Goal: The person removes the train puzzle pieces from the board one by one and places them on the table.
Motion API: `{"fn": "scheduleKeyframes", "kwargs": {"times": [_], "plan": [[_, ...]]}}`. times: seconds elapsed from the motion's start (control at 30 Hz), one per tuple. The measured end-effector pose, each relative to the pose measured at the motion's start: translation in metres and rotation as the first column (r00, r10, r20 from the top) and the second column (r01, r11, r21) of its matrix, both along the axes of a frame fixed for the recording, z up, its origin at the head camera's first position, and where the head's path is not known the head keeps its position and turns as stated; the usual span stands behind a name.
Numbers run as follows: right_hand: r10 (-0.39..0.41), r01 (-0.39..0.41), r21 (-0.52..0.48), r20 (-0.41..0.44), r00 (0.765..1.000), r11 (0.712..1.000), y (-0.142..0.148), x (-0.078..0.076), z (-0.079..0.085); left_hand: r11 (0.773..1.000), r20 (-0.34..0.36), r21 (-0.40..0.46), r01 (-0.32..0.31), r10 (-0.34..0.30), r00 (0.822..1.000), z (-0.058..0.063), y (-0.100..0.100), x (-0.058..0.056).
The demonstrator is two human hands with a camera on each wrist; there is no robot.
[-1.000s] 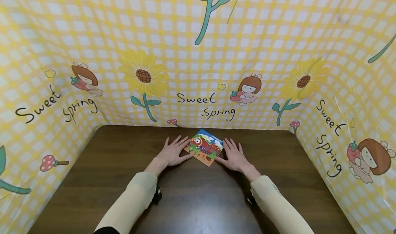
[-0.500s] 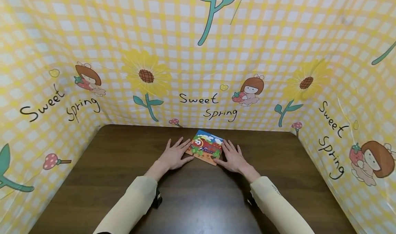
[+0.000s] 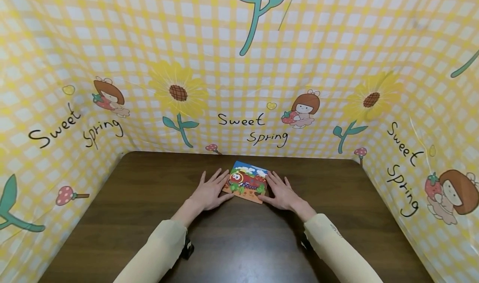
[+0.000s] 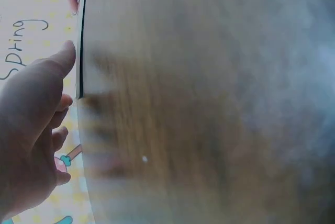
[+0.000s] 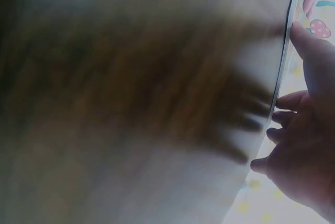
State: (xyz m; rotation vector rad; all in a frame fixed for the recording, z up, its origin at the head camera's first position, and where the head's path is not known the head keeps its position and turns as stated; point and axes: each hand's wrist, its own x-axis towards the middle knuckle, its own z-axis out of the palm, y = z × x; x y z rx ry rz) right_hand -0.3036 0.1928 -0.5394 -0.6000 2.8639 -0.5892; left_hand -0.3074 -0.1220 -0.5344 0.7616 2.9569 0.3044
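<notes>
A thin picture board [image 3: 247,183] with a cartoon red train, blue sky and clouds lies flat on the table in the head view, turned slightly askew. My left hand [image 3: 208,193] rests at its left side, with fingertips against the edge and the thumb at the lower left corner. On the opposite side, my right hand [image 3: 282,193] touches the right edge, its thumb near the lower right corner. Both hands have spread, extended fingers. The left wrist view shows the board's thin edge [image 4: 80,41] beside the thumb; the right wrist view shows its other edge [image 5: 285,46] by the fingertips.
The dark brown wooden table [image 3: 239,241] reflects light near its front. A yellow checked cloth [image 3: 239,79] with printed flowers, dolls and "Sweet Spring" lettering stands round the back and both sides.
The board has turned counterclockwise, so its top edge lies closer to level, and has come slightly nearer. Both hands have stayed at its sides, shifting a little with it.
</notes>
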Motion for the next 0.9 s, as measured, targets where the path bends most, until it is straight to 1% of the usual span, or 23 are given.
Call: {"fn": "scheduleKeyframes", "kwargs": {"times": [0.13, 0.27, 0.33, 0.37, 0.5, 0.53, 0.57, 0.6, 0.73, 0.77, 0.9], "plan": [[0.054, -0.054, -0.004, 0.019, 0.998, 0.999, -0.003, 0.002, 0.000, 1.000, 0.013, -0.003, -0.007, 0.007, 1.000, -0.001, 0.000, 0.002], [0.089, -0.090, 0.002, 0.029, 0.996, 0.996, -0.006, 0.004, 0.003, 1.000, 0.023, -0.003, 0.002, -0.002, 1.000, -0.003, -0.001, 0.003], [0.101, -0.101, -0.013, 0.028, 0.994, 0.995, -0.007, 0.006, 0.004, 1.000, 0.021, 0.008, 0.004, -0.004, 1.000, -0.003, -0.002, 0.004], [0.109, -0.108, -0.025, 0.017, 0.994, 0.994, -0.006, 0.005, 0.002, 1.000, 0.021, 0.015, 0.005, -0.005, 1.000, -0.003, -0.002, 0.004], [0.132, -0.132, -0.075, 0.005, 0.991, 0.988, -0.008, 0.006, 0.002, 0.999, 0.025, 0.039, 0.005, -0.006, 1.000, -0.003, -0.005, 0.008], [0.144, -0.145, -0.083, -0.009, 0.989, 0.986, -0.007, 0.004, -0.003, 0.999, 0.030, 0.046, 0.006, -0.008, 1.000, -0.003, -0.006, 0.009], [0.151, -0.151, -0.086, -0.006, 0.989, 0.985, -0.008, 0.005, -0.003, 0.999, 0.037, 0.047, 0.006, -0.008, 0.999, -0.002, -0.007, 0.011], [0.156, -0.155, -0.085, 0.004, 0.988, 0.984, -0.010, 0.006, -0.001, 0.999, 0.043, 0.051, 0.005, -0.007, 0.999, -0.002, -0.008, 0.012], [0.176, -0.174, -0.059, 0.022, 0.984, 0.983, -0.016, 0.008, 0.000, 0.998, 0.059, 0.070, -0.005, 0.001, 0.998, -0.002, -0.012, 0.018], [0.171, -0.169, -0.050, 0.037, 0.985, 0.984, -0.019, 0.011, 0.005, 0.997, 0.059, 0.076, -0.009, 0.005, 0.998, -0.002, -0.012, 0.019], [0.174, -0.173, -0.022, 0.040, 0.984, 0.985, -0.023, 0.012, 0.007, 0.994, 0.068, 0.102, -0.031, 0.024, 0.997, -0.001, -0.015, 0.023]]}}
